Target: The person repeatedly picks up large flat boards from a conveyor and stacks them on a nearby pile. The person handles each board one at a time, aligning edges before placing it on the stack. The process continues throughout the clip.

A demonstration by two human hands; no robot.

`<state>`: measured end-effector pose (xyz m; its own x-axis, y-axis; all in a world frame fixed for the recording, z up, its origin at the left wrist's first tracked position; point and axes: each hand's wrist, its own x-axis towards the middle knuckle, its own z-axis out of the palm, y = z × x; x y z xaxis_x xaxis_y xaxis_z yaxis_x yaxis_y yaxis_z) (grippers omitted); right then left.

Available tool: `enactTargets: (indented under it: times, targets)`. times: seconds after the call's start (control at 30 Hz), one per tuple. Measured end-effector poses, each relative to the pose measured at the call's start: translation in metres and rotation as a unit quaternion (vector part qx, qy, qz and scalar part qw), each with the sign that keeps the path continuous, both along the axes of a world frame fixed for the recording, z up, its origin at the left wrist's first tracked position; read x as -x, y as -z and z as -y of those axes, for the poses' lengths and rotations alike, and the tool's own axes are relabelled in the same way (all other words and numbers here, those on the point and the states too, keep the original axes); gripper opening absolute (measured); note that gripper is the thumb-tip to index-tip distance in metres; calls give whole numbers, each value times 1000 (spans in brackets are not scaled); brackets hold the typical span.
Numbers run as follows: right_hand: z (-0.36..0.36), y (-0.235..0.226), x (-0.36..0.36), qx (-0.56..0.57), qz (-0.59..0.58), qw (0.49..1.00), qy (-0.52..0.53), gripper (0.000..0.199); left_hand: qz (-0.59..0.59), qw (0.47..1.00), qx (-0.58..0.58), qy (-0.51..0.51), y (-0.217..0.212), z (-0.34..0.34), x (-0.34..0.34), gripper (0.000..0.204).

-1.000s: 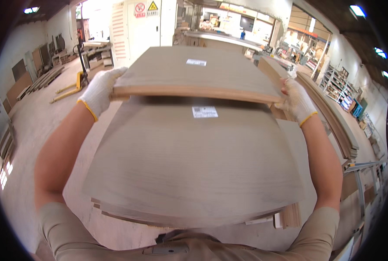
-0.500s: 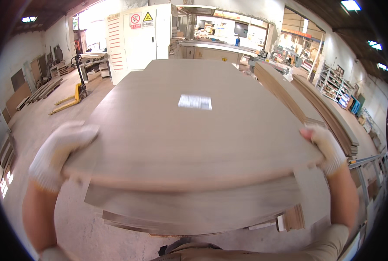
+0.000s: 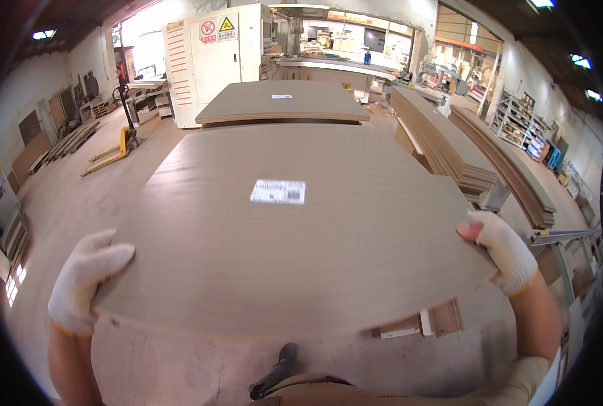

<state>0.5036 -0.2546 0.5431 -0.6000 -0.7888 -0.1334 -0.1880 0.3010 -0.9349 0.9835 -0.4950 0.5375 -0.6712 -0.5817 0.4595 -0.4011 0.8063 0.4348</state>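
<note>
A large grey-brown wood panel (image 3: 295, 264) spans the space in front of me, lying roughly flat. Near its middle is a white printed label (image 3: 278, 192). My left hand (image 3: 88, 281), in a white knit glove, grips the panel's left edge with the thumb on top. On the opposite edge, my gloved right hand (image 3: 504, 250) grips likewise, its thumb bare at the tip. The fingers under the panel are hidden. Beyond the panel's far edge shows a stack of similar boards (image 3: 284, 103), the top one also labelled.
Stacked long boards (image 3: 443, 139) stand at the right, close to the panel. A metal frame (image 3: 572, 250) is near my right arm. At the left a yellow pallet jack (image 3: 115, 152) stands on the floor. A white machine cabinet (image 3: 213, 68) rises behind the far stack.
The panel has come toward me and lower, still in both hands. The far labelled stack now shows beyond it, and my shoe has come into view below.
</note>
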Motion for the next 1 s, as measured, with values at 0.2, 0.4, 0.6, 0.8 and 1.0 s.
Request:
enactTargets:
  times: [0.2,0.4,0.6,0.8,1.0]
  targets:
    - [23,1,-21,-13,-366,930,-27,49,-13,971,29,-238,3,-2,26,42]
    - [40,85,-12,321,-584,743,-61,41,-151,916,341,-145,76,11,72,29]
    - [70,92,-6,361,-516,776,-42,31,-145,902,364,-179,77,34,81,32]
    - [94,102,-2,386,-475,789,-53,19,-109,910,349,-193,79,51,79,35]
    - [113,100,-10,428,-440,786,-68,11,-126,901,362,-203,82,66,69,33]
